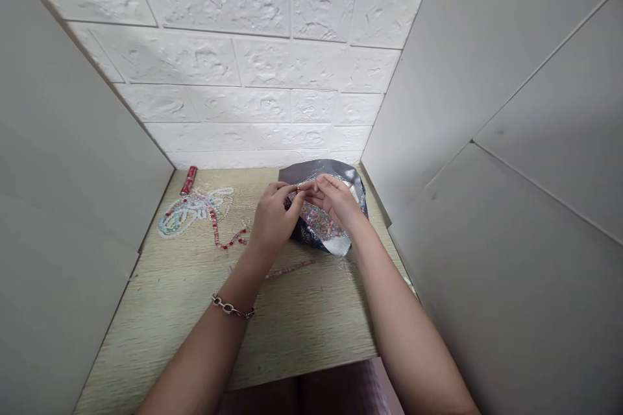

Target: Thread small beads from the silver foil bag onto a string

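Over an open foil-lined bag (316, 170), my left hand (275, 213) and my right hand (339, 201) meet with their fingertips almost touching. Thumb and fingers of the left are pinched together, and a tiny dark speck shows at their tips. The right is also closed in a pinch, its fingers curled towards the left. What either pinch holds is too small to make out. Loose multicoloured beads (321, 224) lie in the bag below. A strand of pinkish beads (292, 269) runs out on the table from under my left forearm.
Left of my hands, a red-and-white bead string (215, 227) curves over the wooden table (311, 324). White and pale blue bead strands (182, 213) lie in a heap near a red cylinder (189, 180). Grey panels stand at both sides, and a white brick-patterned wall (263, 104) closes the back.
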A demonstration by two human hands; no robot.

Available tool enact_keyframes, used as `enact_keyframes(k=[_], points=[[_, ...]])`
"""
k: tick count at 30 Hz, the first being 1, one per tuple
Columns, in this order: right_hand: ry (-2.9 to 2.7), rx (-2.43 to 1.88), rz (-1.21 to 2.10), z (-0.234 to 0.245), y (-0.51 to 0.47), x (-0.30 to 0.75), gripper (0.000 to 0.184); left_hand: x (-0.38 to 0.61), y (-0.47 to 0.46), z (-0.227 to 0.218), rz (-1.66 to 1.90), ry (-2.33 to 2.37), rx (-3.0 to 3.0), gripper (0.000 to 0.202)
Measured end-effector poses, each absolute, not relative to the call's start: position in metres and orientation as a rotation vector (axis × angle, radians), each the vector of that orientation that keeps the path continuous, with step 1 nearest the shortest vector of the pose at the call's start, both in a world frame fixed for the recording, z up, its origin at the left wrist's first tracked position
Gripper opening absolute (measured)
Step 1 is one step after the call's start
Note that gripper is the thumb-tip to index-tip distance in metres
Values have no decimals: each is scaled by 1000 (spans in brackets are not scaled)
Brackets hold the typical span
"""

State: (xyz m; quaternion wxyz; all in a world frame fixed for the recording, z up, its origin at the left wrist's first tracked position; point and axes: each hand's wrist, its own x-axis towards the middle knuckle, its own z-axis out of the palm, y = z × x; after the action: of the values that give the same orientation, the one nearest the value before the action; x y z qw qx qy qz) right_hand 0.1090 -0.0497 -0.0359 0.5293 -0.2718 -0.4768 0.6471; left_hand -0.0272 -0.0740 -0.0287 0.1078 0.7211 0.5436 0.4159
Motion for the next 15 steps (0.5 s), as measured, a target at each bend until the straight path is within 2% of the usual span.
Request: enact_keyframes(k=[5, 15], points=[[-1168, -640, 1571, -32, -52, 108, 23, -28, -72, -29, 1285, 1606, 1964, 23], [-1125, -740, 1537, -37, -49, 105, 28, -30, -71, -31, 1150, 1636, 1838, 28]])
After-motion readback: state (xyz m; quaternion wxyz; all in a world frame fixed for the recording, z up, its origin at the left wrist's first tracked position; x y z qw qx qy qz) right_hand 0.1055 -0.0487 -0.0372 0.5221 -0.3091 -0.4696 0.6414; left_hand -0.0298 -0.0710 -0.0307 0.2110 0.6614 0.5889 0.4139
